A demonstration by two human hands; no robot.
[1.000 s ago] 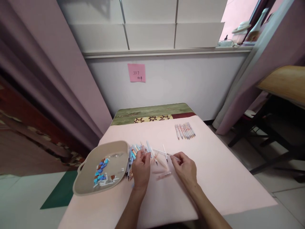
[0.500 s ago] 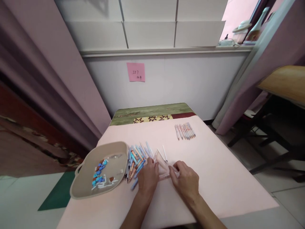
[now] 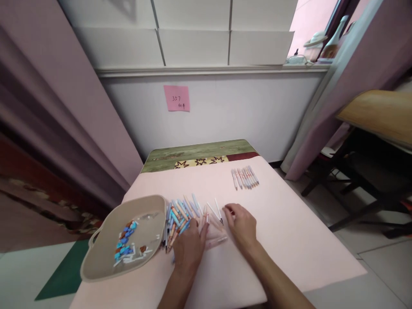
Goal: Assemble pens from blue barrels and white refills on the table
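Note:
My left hand (image 3: 189, 243) is closed at the right side of a pile of blue and peach pen barrels (image 3: 176, 214), with a slim pen part between its thumb and fingers. Under and beside it lies a clear pinkish plastic bag (image 3: 214, 235). My right hand (image 3: 240, 224) hovers just right of two white refills (image 3: 218, 209); its fingers are curled, and whether they pinch anything is too small to tell. A row of pens (image 3: 245, 177) lies side by side farther back on the table.
At the left, a beige tray (image 3: 153, 231) holds blue and brown caps and small white pieces. The table has a pink cover (image 3: 289, 253). A dark chair (image 3: 367, 176) stands at the right.
My right hand has let go of the bag and moved up beside the white refills. My left hand has turned slightly and now shows a slim pen part. The view has shifted a little.

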